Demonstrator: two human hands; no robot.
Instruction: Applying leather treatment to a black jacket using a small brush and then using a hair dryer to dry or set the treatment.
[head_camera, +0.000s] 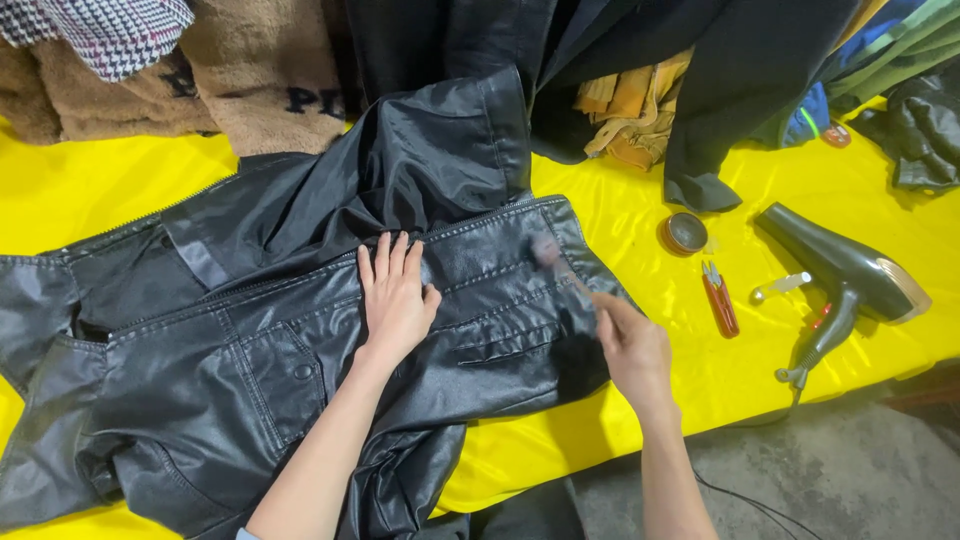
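Observation:
A black leather-look jacket (230, 330) lies spread over the yellow table cover (620, 210), its shiny lining folded back at the top. My left hand (396, 298) presses flat on the jacket's front panel with fingers apart. My right hand (630, 345) rests at the jacket's right edge and grips a thin stick-like tool (556, 262), blurred by motion, whose tip touches the panel near the zipper.
To the right lie a small round tin (685, 233), red snips (719, 300), a small clear bottle (780, 287) and a dark hair dryer (845, 275). Brown, black and orange garments (630, 105) pile along the back. The table's front edge (700, 425) drops to a grey floor.

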